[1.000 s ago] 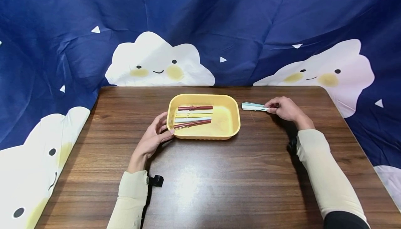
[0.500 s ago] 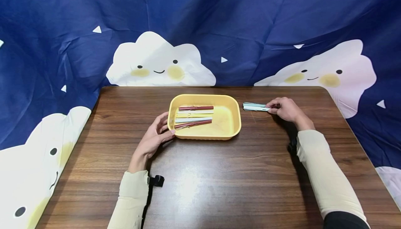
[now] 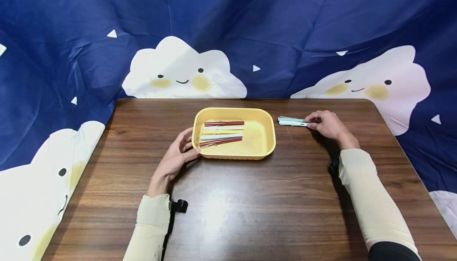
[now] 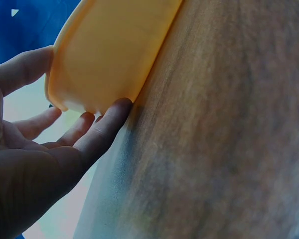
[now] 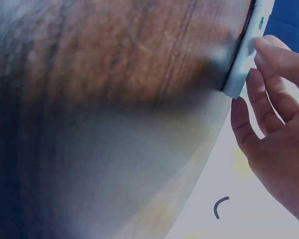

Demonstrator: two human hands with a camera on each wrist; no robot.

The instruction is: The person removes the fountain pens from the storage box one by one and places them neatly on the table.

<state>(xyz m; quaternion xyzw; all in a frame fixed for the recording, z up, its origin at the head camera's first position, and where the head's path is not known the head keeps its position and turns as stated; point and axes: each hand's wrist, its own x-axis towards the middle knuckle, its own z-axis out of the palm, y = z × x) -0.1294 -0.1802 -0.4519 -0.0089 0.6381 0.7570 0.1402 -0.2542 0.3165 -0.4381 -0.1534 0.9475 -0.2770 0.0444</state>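
A yellow plastic box (image 3: pixel 235 157) stands towards the far edge of the table. My left hand (image 3: pixel 171 160) holds its left end, thumb at the front corner and fingers spread along the end wall (image 4: pixel 109 55). Inside, side by side, lie several pens: a dark red pen (image 3: pixel 232 123) at the back, a white one, a yellow one, a pale blue pen (image 3: pixel 221 137) and another dark red pen (image 3: pixel 225 141) in front. Right of the box, my right hand (image 3: pixel 328 125) pinches the right ends of a pale pen (image 3: pixel 289 123) and a teal pen (image 3: pixel 292 119) lying together.
The brown wooden table (image 3: pixel 264 201) reaches well in front of the box. Behind it hangs a blue cloth (image 3: pixel 271 23) printed with white clouds. Black straps with small cameras sit on both wrists, below beige sleeves (image 3: pixel 371 197).
The whole head view has shifted slightly, so everything appears a little further right. Both hands, the box and the pens keep their places relative to each other.
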